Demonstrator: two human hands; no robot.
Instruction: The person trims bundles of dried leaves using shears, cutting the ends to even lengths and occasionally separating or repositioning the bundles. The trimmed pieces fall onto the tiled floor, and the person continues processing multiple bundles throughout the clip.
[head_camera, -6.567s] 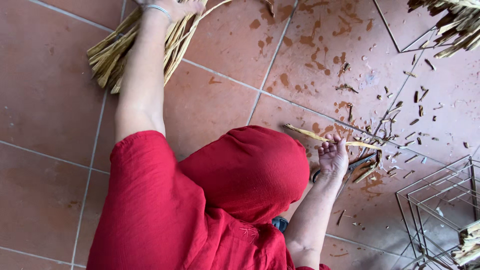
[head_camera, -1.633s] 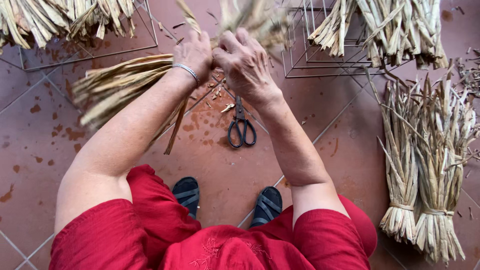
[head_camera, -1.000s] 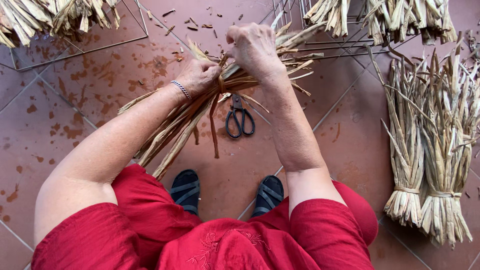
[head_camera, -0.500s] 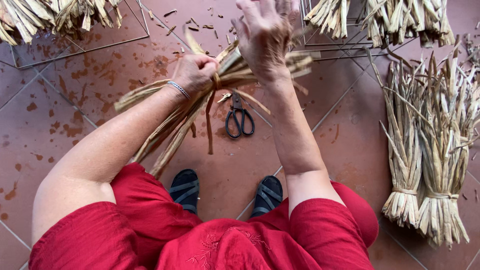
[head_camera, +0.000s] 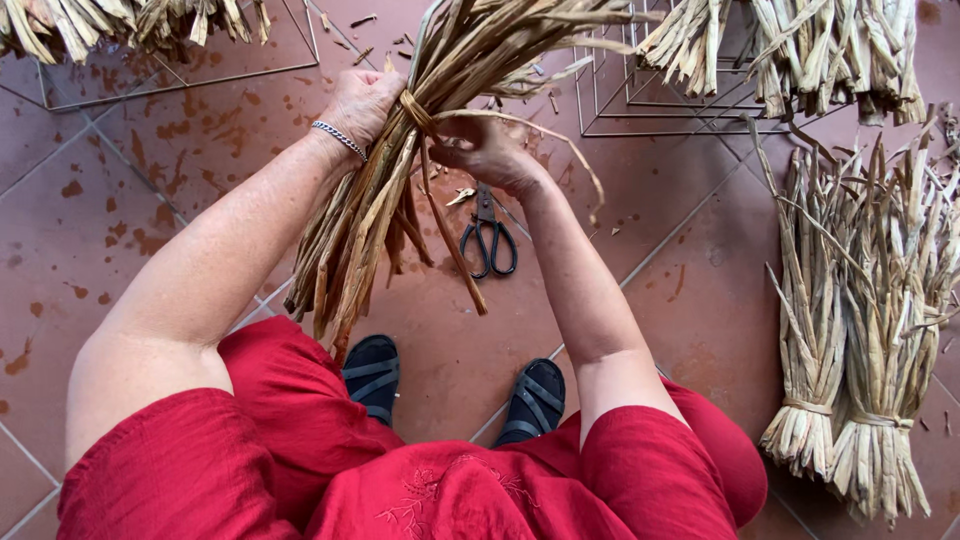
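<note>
Above the scissors, left hand clasps bundle

Red embroidered dress, silver bracelet, dark sandals (apparently strappy).

Since half a second ago my right hand dropped from above the leaf bundle to its right side at centre top of frame, pinching a binding strand. Bundle swung steeper, tips now toward upper middle. Left hand shifted slightly up-left, gripping it.
</note>
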